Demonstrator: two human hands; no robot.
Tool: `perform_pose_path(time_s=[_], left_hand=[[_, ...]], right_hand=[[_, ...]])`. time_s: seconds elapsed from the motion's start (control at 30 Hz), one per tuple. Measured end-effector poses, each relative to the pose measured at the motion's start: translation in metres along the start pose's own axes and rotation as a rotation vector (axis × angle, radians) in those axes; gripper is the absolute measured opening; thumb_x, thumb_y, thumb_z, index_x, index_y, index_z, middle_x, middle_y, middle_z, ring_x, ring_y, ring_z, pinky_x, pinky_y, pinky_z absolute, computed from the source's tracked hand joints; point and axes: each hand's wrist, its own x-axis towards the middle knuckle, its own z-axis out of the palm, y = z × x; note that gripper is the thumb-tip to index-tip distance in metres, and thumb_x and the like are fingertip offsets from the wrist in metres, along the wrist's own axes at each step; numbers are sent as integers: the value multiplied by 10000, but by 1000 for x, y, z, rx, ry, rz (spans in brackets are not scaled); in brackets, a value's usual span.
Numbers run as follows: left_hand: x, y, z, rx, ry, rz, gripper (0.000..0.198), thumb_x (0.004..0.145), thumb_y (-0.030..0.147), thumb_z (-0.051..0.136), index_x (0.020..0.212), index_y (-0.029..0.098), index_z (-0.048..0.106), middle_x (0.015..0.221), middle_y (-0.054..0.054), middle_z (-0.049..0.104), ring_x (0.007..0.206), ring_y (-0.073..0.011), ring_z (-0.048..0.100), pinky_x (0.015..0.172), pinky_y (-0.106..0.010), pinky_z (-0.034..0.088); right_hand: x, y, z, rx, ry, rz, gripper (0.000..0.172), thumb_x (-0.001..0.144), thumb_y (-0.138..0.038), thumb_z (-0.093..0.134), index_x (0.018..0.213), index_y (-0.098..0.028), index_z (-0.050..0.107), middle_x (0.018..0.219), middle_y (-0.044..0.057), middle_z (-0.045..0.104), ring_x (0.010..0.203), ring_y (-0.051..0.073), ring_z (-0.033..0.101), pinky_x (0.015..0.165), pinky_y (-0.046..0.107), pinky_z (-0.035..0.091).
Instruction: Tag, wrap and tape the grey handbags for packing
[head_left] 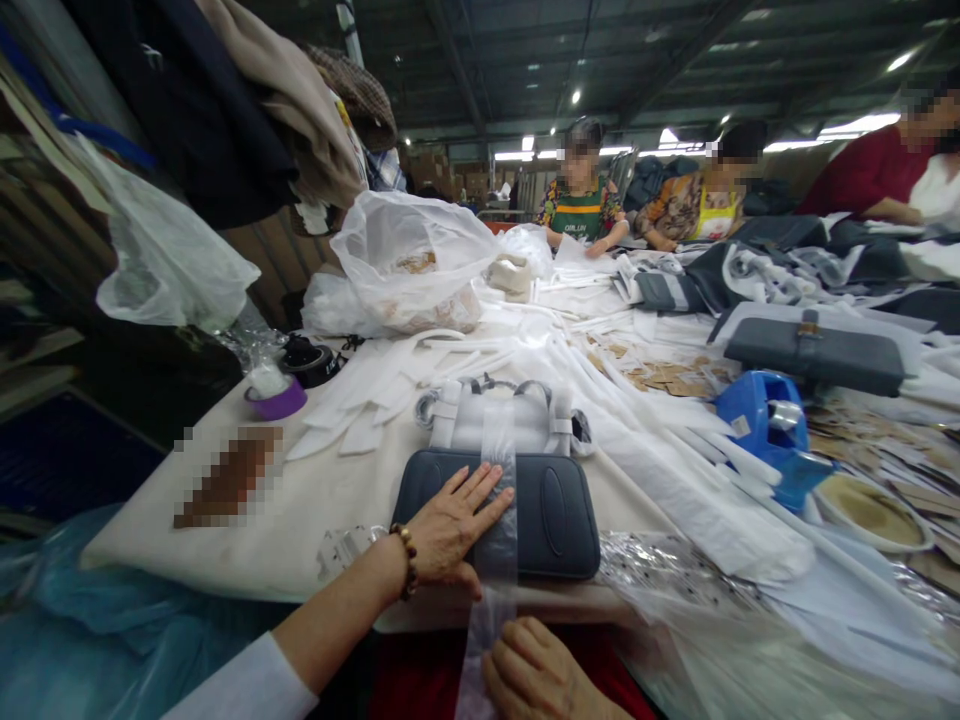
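Note:
A dark blue-grey bag point(566, 510) lies at the table's front edge, with a raised oval loop shape on its right part. White wrapping point(461, 420) covers the straps and rings behind its top edge. A clear plastic strip point(496, 570) runs over the middle of the bag and down past the table edge. My left hand point(450, 525) lies on the bag and the strip, fingers stretched and spread; a beaded bracelet is on its wrist. Below the edge, my right hand point(540, 670) is closed, its curled fingers gripping the lower part of the strip.
A blue tape dispenser point(765, 430) stands to the right beside a round beige dish point(874, 510). White padding strips point(675, 490) spread across the table. On the left are a purple tape roll point(276, 400) and a large plastic bag point(420, 260). Several people work at the far side.

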Motion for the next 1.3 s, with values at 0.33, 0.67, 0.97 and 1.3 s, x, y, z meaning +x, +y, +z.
perform_pose_path(time_s=[0.33,0.67,0.97,1.3], left_hand=[[13,7,-18,-46,116,-149,602,752,283,684,1291,194,432,1362,-129,463,1256,-258,422,1008,-403,351],[17,13,-22,38,55,-149,926,531,426,831,1296,115,412,1391,-195,387,1233,-315,415,961,-415,388],[25,13,-28,99,-49,-145,962,552,476,805,1319,77,383,1441,-196,319,1277,-297,362,1001,-386,376],[21,17,-21,76,-4,-147,935,529,391,838,1299,81,405,1433,-200,332,1301,-287,342,1040,-388,359]], right_hand=[[0,-4,-3,29,-16,87,418,952,-93,226,808,-103,618,653,41,577,644,162,511,617,296,409],[12,-6,-13,90,-42,95,390,946,-79,250,850,-95,628,678,50,598,650,161,510,632,288,410],[29,-6,-23,194,-30,42,331,921,-65,332,746,-98,612,609,34,536,580,146,436,550,284,360],[31,-14,-20,206,-24,-37,342,913,-83,360,667,-139,591,589,21,514,549,140,407,501,289,301]])
